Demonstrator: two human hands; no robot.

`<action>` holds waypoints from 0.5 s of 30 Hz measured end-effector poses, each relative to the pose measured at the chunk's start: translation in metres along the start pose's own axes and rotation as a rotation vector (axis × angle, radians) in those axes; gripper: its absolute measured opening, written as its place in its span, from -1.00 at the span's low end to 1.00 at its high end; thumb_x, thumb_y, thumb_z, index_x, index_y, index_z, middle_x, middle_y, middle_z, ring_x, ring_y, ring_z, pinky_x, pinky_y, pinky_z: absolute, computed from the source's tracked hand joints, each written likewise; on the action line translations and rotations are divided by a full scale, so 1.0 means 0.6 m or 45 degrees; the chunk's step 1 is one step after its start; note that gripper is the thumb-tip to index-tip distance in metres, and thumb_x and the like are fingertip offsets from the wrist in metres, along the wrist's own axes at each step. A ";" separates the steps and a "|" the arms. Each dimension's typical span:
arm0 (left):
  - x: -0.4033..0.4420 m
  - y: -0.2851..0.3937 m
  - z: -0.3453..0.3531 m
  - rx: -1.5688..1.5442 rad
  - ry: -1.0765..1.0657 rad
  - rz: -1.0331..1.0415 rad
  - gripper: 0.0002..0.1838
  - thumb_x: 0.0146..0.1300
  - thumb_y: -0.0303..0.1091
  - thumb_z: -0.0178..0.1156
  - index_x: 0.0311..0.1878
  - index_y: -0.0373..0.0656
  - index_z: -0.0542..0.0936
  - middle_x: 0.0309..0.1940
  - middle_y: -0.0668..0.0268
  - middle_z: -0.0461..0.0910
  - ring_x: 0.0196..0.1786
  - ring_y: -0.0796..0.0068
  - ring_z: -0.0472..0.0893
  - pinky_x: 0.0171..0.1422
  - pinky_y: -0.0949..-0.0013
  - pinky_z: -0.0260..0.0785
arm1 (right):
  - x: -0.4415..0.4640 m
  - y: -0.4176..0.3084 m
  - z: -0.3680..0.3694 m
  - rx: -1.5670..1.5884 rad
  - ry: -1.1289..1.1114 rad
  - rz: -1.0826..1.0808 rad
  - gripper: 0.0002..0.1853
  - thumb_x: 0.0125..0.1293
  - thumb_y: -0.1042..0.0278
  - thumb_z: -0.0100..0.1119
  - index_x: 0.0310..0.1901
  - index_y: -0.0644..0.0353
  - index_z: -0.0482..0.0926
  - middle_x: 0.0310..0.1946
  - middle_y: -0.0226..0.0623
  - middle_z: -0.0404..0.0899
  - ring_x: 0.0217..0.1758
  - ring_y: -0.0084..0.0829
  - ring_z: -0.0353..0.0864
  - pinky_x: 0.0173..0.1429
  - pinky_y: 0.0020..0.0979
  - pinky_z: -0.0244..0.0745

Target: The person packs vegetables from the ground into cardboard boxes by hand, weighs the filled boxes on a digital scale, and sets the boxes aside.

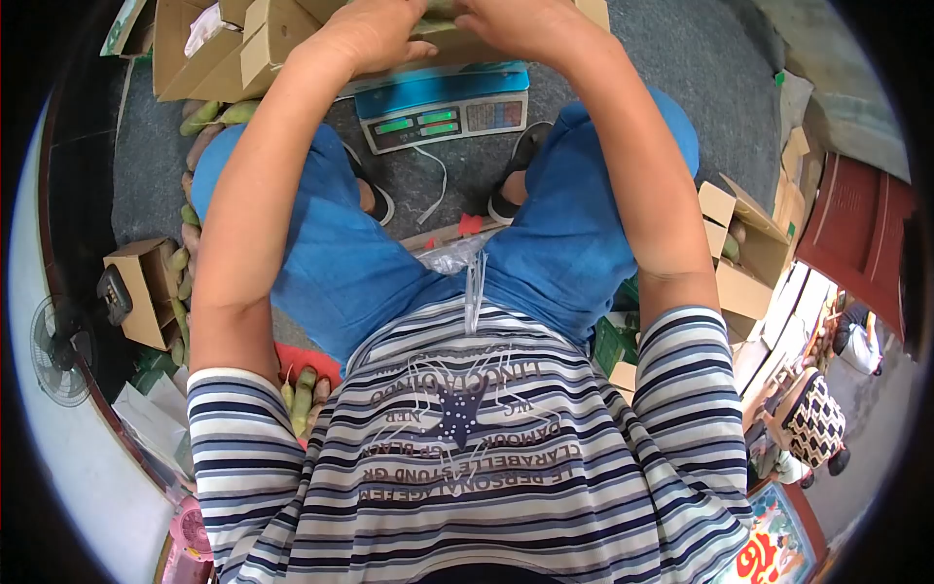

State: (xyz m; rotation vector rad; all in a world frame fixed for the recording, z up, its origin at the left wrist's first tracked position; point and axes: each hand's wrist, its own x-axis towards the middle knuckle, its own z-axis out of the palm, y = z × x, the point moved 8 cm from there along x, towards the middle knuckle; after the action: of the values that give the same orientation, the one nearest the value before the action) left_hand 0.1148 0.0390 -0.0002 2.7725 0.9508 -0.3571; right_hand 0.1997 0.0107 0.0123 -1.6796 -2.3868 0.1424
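At the top edge, my left hand is over a cardboard box, its thumb apart from its fingers and nothing visible between them. My right hand is at the same box, close to a green vegetable; its fingertips are partly cut off by the frame, so its grip is unclear. Under the box is a blue-topped digital scale with lit green displays, between my feet.
Open cardboard boxes stand at upper left. Long green and brown vegetables lie down the left side, others beside my hip. Another box is at right. A fan stands far left; people are at lower right.
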 end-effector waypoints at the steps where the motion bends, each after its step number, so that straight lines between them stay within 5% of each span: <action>1: 0.004 -0.003 0.005 -0.001 -0.056 -0.001 -0.51 0.15 -0.04 0.22 -0.10 -0.31 0.46 -0.17 -0.13 0.53 -0.06 -0.05 0.55 0.00 0.07 0.42 | 0.000 0.006 0.009 -0.030 -0.062 0.031 -0.79 0.18 0.28 0.06 -0.29 0.24 0.57 -0.43 0.02 0.61 -0.28 -0.04 0.63 -0.21 -0.11 0.50; 15: 0.000 -0.056 -0.001 -0.074 0.104 -0.072 -0.60 0.13 -0.12 0.23 -0.12 -0.27 0.48 -0.13 -0.03 0.55 0.01 0.02 0.53 0.09 0.12 0.37 | 0.002 0.011 0.016 -0.052 -0.219 0.110 -0.73 0.21 0.20 0.08 -0.30 0.25 0.59 -0.40 0.02 0.62 -0.26 -0.02 0.63 -0.16 -0.09 0.51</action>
State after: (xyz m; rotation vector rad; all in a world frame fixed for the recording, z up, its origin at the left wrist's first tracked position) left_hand 0.0940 0.0650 -0.0026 2.7310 1.0433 -0.2222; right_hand 0.2031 0.0147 0.0018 -1.8601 -2.4539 0.2648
